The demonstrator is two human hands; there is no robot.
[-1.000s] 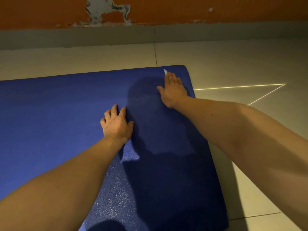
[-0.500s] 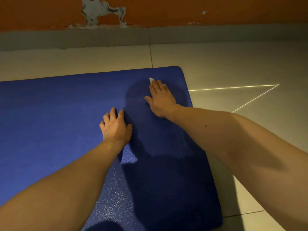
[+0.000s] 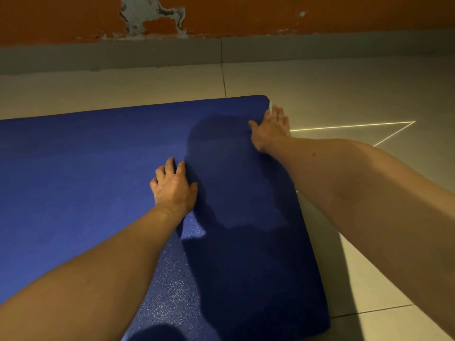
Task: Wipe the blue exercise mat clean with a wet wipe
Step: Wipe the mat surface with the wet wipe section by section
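Observation:
The blue exercise mat (image 3: 98,168) lies flat on the tiled floor, its far right corner rounded. My left hand (image 3: 173,188) rests palm down on the mat's middle, fingers spread and slightly bent. My right hand (image 3: 270,127) lies flat at the mat's right edge near the far corner, fingers reaching over onto the floor. It presses a white wet wipe (image 3: 270,108), of which only a small bit shows past the fingertips.
Pale floor tiles (image 3: 344,89) surround the mat, with a grey skirting (image 3: 123,55) and an orange wall with chipped plaster (image 3: 147,13) beyond. Thin bright lines of light (image 3: 357,125) cross the floor to the right. My shadow darkens the mat's right part.
My right hand has slid with the wipe from inside the mat's far right area out to its right edge. The left hand has stayed in place on the mat.

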